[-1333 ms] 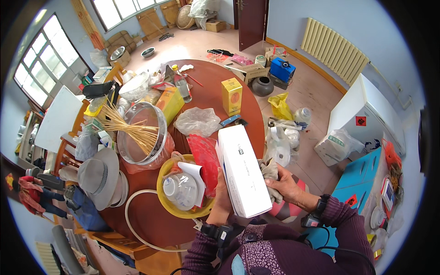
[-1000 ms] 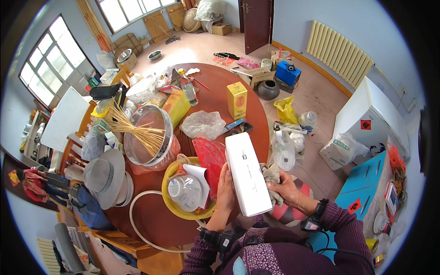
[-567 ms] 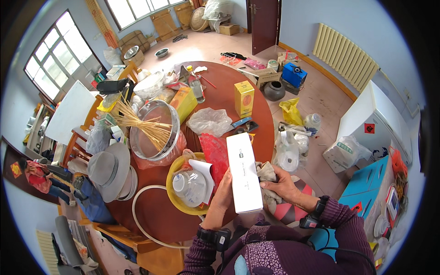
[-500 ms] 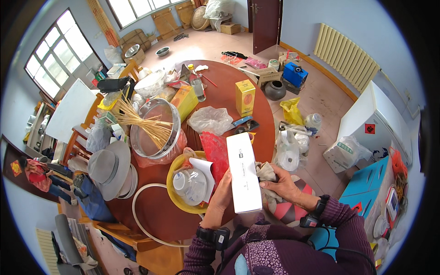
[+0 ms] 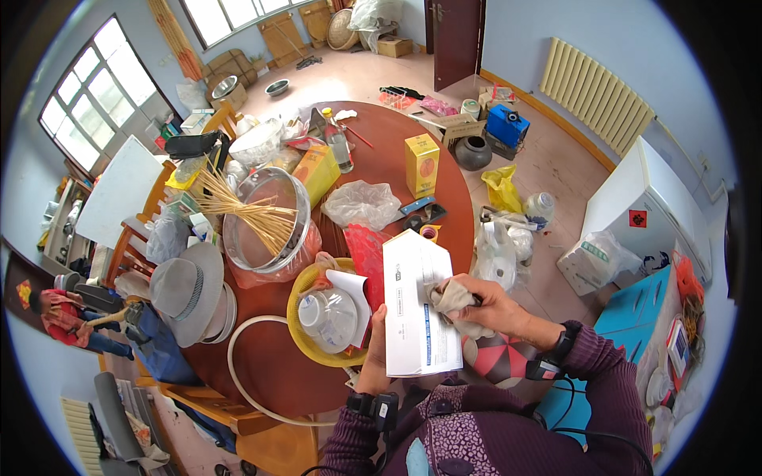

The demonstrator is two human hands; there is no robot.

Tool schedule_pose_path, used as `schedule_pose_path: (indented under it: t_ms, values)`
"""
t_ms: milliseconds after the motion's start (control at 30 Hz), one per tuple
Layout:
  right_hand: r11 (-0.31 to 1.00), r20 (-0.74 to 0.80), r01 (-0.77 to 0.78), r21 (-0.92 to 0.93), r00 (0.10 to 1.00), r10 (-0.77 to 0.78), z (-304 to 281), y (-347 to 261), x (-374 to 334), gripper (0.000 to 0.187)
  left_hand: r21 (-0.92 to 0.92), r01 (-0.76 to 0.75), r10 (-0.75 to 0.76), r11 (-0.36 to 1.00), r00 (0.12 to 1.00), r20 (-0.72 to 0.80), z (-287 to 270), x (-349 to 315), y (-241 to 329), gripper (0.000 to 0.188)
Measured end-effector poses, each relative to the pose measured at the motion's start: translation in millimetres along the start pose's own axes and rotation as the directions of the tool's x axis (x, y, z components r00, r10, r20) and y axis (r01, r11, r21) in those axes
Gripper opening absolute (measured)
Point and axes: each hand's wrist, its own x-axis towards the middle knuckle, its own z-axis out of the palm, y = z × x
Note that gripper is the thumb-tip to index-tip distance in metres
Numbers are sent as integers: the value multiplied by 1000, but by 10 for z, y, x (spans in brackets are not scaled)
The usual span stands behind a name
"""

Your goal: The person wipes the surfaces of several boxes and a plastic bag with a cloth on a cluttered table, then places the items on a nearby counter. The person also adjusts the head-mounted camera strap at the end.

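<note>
Upright in front of me is a white carton (image 5: 406, 309) with printing and a blue band on one face. My left hand (image 5: 375, 353) grips it along its left edge, the thumb raised beside it. A crumpled beige-grey cloth (image 5: 454, 298) is bunched in the closed fingers of my right hand (image 5: 498, 308). That cloth lies against the carton's right-hand face. Just left of my left hand, a yellow basket (image 5: 349, 266) holds a clear plastic container (image 5: 327, 317) and a sheet of white paper.
On the round red-brown table (image 5: 389, 151) stand a yellow box (image 5: 422, 165), a clear bottle (image 5: 337, 143), a metal-rimmed sieve (image 5: 238, 238) with sticks across it, and a grey hat (image 5: 186, 282). A pale hose (image 5: 232, 361) curves along the near edge. At far left is another person (image 5: 63, 317).
The carton has turned, bringing its blue-banded face into view. My right hand has moved left and up with the cloth, from beside the carton onto that face.
</note>
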Motion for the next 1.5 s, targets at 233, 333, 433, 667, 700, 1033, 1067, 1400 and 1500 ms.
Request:
schedule_pose_path:
  t_ms: [233,333,433,667,700,1033,1067,1400,1500]
  values:
    - [997,-199,-39,67,979,51,61,-133,189,57,43,-67,70,997,995,-73,-192,123,-87,65]
    - [991,-343,65,-118,934,-102,32,-29,283,58,13,-128,129,992,989,-74,-261,187,-142,65]
    - [990,-402,126,-63,905,-141,-20,45,337,52,-39,-151,147,988,985,-87,-234,174,-166,65]
    - [849,-32,198,-490,969,-245,-10,81,216,63,-90,-170,160,981,981,-109,-197,128,-102,65]
    - [839,-26,221,-497,963,-269,47,107,205,70,-65,-173,165,983,980,-108,-221,130,-111,65]
    - [651,311,503,-569,864,-395,486,106,-139,61,-140,-27,32,990,999,33,-149,-3,36,73]
    - [599,324,534,-596,843,-430,463,96,-103,59,-133,-16,26,991,997,73,-103,-30,56,75]
    - [685,-222,171,-708,867,-447,11,80,628,56,481,-418,362,771,908,208,-213,143,-50,52]
    - [686,-107,258,-681,891,-441,218,124,433,57,67,-209,212,976,977,-32,-231,253,-29,62]
